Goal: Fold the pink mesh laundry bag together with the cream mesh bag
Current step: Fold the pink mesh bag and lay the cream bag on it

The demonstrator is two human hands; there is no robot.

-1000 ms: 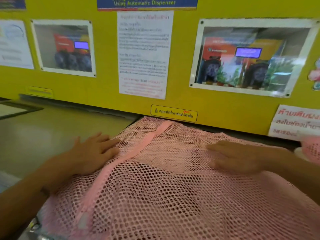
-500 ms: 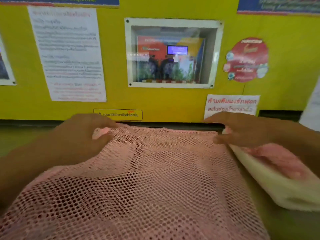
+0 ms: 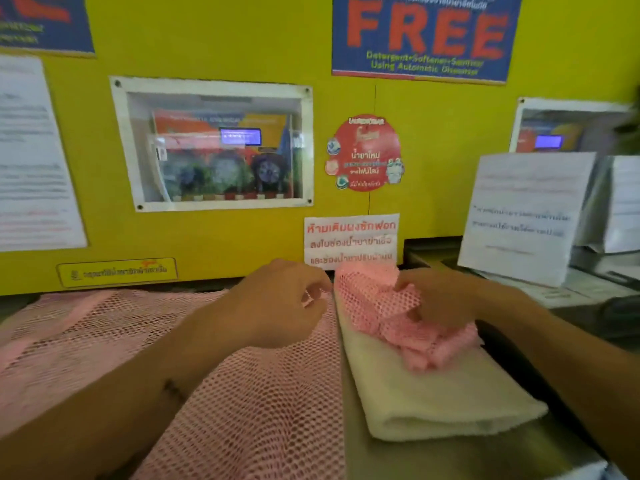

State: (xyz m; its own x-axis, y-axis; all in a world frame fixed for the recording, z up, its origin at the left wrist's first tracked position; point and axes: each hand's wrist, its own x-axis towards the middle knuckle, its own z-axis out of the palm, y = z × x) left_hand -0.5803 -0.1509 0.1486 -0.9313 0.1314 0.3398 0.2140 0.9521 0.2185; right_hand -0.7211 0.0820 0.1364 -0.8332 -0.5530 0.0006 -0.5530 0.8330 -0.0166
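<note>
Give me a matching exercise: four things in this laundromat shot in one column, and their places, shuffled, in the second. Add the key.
Things:
1. spread pink mesh bag
2. folded cream bag
3. bunched pink mesh
4. FREE poster

Places:
A. high on the yellow wall
B. on top of the cream bag, under the right hand
C. flat on the counter under the left arm
D. right of the spread mesh, with pink mesh on it

Pairs: 1-C, 2-D, 3-B, 4-A
</note>
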